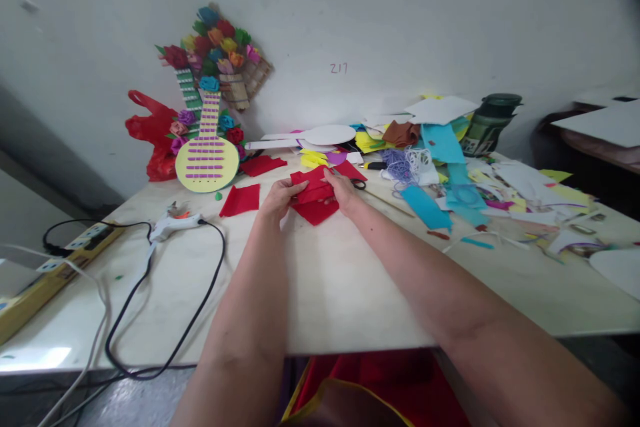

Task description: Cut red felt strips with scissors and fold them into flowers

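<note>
A folded piece of red crepe paper (313, 185) is held up between my two hands over the middle of the table. My left hand (284, 196) pinches its left edge with the thumb on top. At the opposite edge, my right hand (341, 189) is closed on the paper, its lower fingers partly hidden underneath. Below the held piece, a pointed red corner (316, 213) hangs or lies; I cannot tell if it belongs to the same sheet. Scissors (359, 183) with black handles show just behind my right hand. Another red piece (241, 200) lies left of my left hand.
A glue gun (173, 223) with a looping black cord and a power strip (75, 253) are at the left. A paper-flower guitar (207, 163) leans at the back wall. Yarn (400, 163), blue paper (427, 207), scraps and a green bottle (493, 123) crowd the right.
</note>
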`<action>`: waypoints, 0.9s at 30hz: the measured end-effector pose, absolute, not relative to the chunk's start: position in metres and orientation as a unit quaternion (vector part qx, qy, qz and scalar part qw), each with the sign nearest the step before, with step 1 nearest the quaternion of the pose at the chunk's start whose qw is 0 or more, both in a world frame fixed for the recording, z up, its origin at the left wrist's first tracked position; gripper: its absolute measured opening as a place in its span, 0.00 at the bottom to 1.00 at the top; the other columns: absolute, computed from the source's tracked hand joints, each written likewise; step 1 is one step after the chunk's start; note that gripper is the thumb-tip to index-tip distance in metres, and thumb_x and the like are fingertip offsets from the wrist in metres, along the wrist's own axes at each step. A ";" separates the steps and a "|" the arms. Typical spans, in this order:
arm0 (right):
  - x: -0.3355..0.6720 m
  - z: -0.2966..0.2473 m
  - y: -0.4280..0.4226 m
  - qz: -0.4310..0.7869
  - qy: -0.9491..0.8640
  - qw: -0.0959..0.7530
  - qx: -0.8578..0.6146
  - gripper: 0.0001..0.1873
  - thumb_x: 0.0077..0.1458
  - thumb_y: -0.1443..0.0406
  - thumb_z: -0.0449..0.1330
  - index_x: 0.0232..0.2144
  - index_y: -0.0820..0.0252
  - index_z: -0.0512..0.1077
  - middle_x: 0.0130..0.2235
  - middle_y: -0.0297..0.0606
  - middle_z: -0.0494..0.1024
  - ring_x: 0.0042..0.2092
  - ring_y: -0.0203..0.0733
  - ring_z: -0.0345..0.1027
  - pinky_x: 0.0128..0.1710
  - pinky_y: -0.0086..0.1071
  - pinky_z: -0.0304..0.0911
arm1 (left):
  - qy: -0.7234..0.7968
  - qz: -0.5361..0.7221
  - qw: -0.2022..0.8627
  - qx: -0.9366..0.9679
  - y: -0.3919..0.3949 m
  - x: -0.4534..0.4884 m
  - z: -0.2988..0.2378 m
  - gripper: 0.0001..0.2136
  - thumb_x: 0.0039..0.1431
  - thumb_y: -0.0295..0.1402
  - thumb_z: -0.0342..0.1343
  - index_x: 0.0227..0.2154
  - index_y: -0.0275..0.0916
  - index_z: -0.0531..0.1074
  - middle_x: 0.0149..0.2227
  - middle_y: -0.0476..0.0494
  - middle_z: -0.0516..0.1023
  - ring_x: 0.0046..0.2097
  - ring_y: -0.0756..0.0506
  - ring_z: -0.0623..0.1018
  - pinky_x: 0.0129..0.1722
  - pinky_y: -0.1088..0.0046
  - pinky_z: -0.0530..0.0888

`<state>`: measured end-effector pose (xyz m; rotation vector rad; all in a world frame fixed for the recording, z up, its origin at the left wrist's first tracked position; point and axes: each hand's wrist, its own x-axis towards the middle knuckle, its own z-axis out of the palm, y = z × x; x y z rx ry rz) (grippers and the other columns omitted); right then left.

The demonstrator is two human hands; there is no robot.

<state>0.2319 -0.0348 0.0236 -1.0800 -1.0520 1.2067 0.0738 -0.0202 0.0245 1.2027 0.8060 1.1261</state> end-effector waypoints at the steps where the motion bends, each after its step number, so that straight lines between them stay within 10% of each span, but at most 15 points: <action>1: 0.233 0.025 -0.035 0.521 -0.445 0.566 -0.459 0.18 0.48 0.52 0.56 0.25 0.63 0.70 0.18 0.34 0.71 0.17 0.36 0.64 0.13 0.28 0.59 | 0.349 0.488 0.609 0.519 -0.019 0.073 0.024 0.13 0.35 0.34 0.66 0.25 0.31 0.74 0.24 0.43 0.75 0.26 0.49 0.74 0.29 0.74 0.70; 27: 0.236 0.016 -0.031 0.379 -0.572 0.564 -0.460 0.14 0.37 0.56 0.62 0.17 0.62 0.69 0.18 0.28 0.67 0.24 0.32 0.61 0.26 0.27 0.57 | 0.369 0.442 0.610 0.545 -0.025 0.076 0.028 0.14 0.35 0.34 0.66 0.27 0.32 0.75 0.26 0.42 0.76 0.25 0.49 0.73 0.26 0.74 0.70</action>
